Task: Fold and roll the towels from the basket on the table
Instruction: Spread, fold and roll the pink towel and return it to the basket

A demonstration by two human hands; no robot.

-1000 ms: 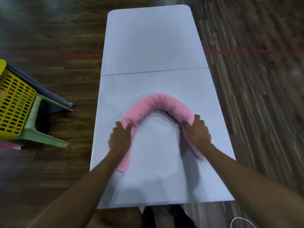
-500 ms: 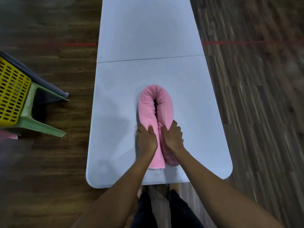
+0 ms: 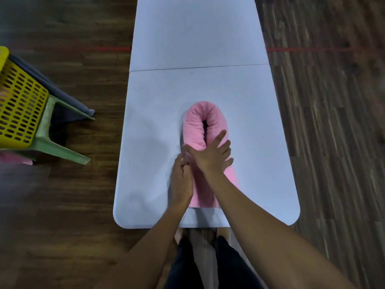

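Observation:
A rolled pink towel (image 3: 195, 126) lies bent double into a narrow U on the near half of the white table (image 3: 158, 113), its two ends pointing toward me. My right hand (image 3: 210, 155) lies across both halves with straight, spread fingers pressing down. My left hand (image 3: 181, 178) sits at the towel's left side, its fingers curled against the towel under my right palm; the fingertips are hidden. The yellow basket (image 3: 18, 105) stands at the left edge of the view.
The basket rests on a green plastic stool (image 3: 54, 140) on the wooden floor, with a grey cloth (image 3: 52, 88) beside it and a bit of pink fabric (image 3: 12, 158) below it. A seam (image 3: 198, 67) crosses the table. My legs stand at the near edge.
The towel roll went from a wide arch to a tight doubled U. My right hand has since opened and crossed over both halves, while my left slid to the left side.

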